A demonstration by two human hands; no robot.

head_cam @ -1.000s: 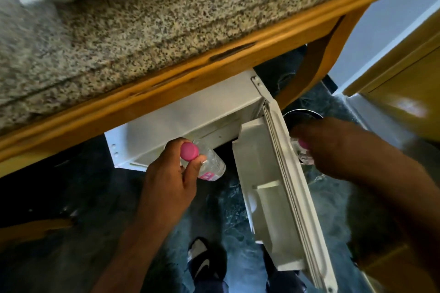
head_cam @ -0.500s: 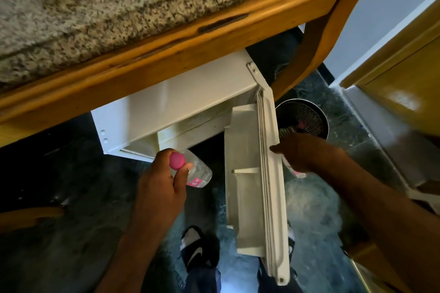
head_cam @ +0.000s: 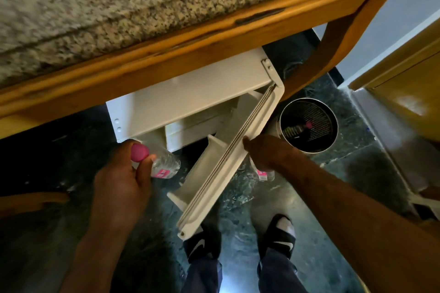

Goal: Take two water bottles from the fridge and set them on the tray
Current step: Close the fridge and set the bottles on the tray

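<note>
Granite counter [head_cam: 119, 7] across top of frame. Below it at centre, white fridge [head_cam: 190, 100], its door [head_cam: 228, 162] partly open. Mesh bin [head_cam: 308, 125] at right. Left hand [head_cam: 121, 178], lower left, fingers wrapped round pink-capped bottle [head_cam: 164, 165]. Right hand [head_cam: 269, 152] against door's outer face, clutching second bottle [head_cam: 263, 173], mostly hidden.

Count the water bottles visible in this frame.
3. One bottle is in the left hand; a second shows below the right hand, mostly hidden by it; a third lies in the bin. The fridge interior is hidden, so more may exist.
</note>
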